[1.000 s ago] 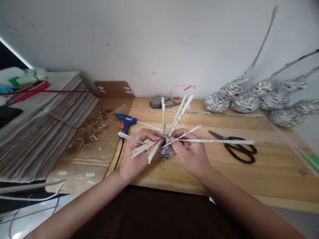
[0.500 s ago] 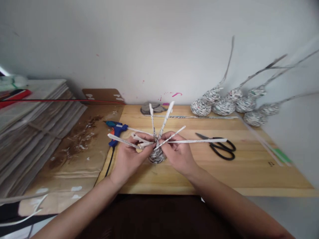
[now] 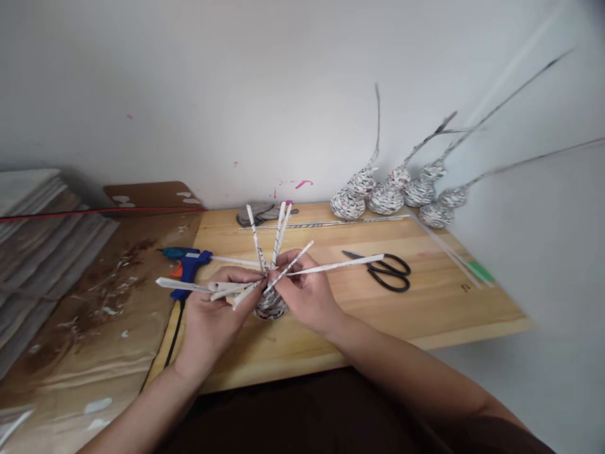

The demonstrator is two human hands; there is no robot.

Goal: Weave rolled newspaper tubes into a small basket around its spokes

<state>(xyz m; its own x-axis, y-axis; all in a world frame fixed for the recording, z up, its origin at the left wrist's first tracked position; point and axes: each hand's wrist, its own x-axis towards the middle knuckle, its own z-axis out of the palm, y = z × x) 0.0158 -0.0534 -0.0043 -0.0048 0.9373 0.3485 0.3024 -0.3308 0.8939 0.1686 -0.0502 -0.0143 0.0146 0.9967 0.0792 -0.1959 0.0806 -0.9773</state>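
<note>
In front of me a small woven paper gourd (image 3: 271, 307) rests on the wooden tabletop (image 3: 378, 321). Rolled newspaper sticks (image 3: 255, 233) fan out from its top, some upright, others leaning left and right. My left hand (image 3: 217, 309) is closed at the left of the top, fingers pinching among several sticks. From the right, my right hand (image 3: 302, 290) pinches at the base of the sticks, thumb in front. One long paper stick (image 3: 350, 262) passes over this hand toward the scissors. The fingertips hide the exact spot where the sticks meet.
Black-handled scissors (image 3: 390, 272) lie to the right. A blue glue gun (image 3: 189, 268) with a black cord lies left. Finished paper gourds (image 3: 348, 204) with twig stems stand against the wall. Bundled newspapers (image 3: 38, 252) sit on cardboard at the far left; a grey cloth (image 3: 258, 214) lies behind.
The camera view has swung to the right, so everything sits further left. Sticks on the left now lean lower over my left hand, and both hands keep pinching at the gourd's top.
</note>
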